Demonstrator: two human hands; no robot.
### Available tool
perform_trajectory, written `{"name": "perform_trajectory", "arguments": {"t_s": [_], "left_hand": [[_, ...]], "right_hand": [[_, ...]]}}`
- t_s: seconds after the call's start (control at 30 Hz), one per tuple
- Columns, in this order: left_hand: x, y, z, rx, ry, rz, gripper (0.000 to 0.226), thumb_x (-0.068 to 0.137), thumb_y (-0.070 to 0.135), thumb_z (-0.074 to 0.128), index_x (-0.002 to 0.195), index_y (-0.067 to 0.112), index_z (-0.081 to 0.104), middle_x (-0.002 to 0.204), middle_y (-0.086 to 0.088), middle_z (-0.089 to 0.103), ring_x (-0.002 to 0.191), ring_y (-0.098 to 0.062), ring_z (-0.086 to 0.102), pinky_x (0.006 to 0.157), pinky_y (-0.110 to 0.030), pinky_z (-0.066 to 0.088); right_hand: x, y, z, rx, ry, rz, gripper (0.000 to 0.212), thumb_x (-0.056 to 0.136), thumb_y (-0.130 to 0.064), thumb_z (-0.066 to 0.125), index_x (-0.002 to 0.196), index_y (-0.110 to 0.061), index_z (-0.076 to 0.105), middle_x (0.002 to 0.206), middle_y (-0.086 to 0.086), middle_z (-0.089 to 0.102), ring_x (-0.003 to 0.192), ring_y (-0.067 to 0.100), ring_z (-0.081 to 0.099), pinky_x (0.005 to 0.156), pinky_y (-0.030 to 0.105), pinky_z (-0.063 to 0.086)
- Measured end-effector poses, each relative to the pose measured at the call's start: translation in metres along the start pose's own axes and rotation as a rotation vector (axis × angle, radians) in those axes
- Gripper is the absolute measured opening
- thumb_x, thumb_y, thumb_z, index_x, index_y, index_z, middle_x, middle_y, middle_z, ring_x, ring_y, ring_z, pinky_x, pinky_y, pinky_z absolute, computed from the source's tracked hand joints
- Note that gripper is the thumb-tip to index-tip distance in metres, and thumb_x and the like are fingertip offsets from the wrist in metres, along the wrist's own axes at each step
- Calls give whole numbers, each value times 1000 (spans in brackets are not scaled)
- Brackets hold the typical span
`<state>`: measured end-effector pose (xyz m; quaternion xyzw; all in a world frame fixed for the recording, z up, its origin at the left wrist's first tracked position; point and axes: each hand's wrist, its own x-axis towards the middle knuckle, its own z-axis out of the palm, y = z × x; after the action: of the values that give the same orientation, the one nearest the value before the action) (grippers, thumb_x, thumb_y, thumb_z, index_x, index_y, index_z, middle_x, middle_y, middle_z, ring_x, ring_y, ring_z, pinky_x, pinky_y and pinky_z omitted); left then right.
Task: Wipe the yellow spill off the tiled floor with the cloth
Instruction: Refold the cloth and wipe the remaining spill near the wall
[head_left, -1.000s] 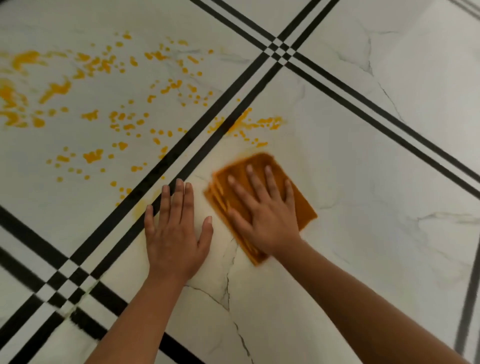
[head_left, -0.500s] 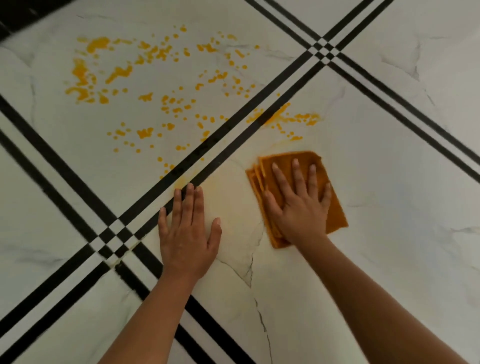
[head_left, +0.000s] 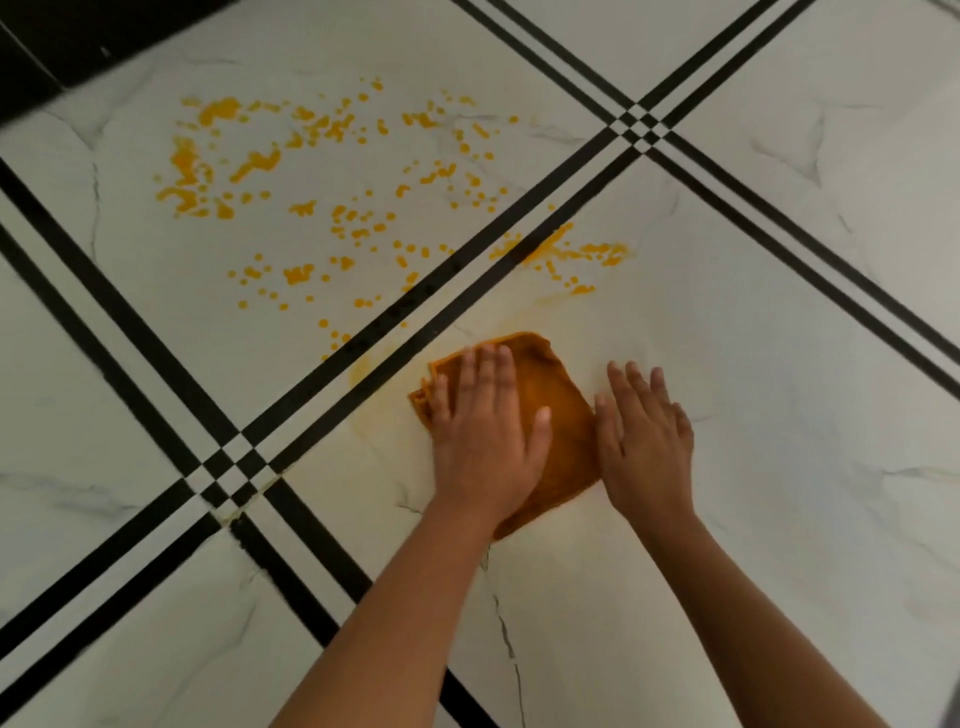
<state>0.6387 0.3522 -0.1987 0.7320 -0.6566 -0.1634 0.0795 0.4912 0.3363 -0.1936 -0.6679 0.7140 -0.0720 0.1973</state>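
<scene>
An orange cloth (head_left: 557, 397) lies folded on the white marble-look tiled floor (head_left: 769, 374). My left hand (head_left: 488, 436) presses flat on its left half, fingers together and pointing away from me. My right hand (head_left: 647, 441) rests flat on the bare tile, its thumb side against the cloth's right edge. The yellow spill (head_left: 343, 218) is a wide scatter of drops and blotches on the tile beyond the black stripes, up and left of the cloth. A smaller patch of the spill (head_left: 571, 254) sits just beyond the cloth. Faint yellow smears (head_left: 363, 369) mark the tile left of the cloth.
Double black stripes (head_left: 415, 312) cross the floor diagonally and meet at checkered crossings (head_left: 234, 467) to my left and at the far right (head_left: 638, 124). A dark edge (head_left: 62, 36) fills the top left corner. Thin grey veins run through the tile near my forearms.
The cloth has passed from my right hand to my left. My left hand moved right onto it, and my right hand slid off onto the tile beside it. The view shifted left.
</scene>
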Motion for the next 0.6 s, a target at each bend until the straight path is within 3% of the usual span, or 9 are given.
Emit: {"name": "perform_trajectory", "arguments": {"t_s": [0.13,0.33,0.6], "left_hand": [[10,34,23,114,-102,-127,77,91,60,12,148,11,-6,156,-13,-11,141,-35,-17,109,-53,-12],[26,48,31,75,-68,-235,79,90,63,17,147,17,-14,155,-9,-18,138,-36,-24,106,-61,-14],[133,30,17,193,-74,166,76,87,68,15,148,29,-8,157,1,-10,142,-30,-14,107,-60,-9]], "right_hand": [[13,20,1,-116,-85,-13,53,100,-40,20,149,-22,15,157,-2,11,145,18,0,115,43,4],[52,26,-10,-141,-32,-10,53,100,-42,15,149,-25,8,158,-2,3,145,18,-5,115,40,0],[84,34,-1,-163,6,64,57,96,-49,7,149,-29,-2,158,-5,-3,144,16,-10,115,39,-5]]}}
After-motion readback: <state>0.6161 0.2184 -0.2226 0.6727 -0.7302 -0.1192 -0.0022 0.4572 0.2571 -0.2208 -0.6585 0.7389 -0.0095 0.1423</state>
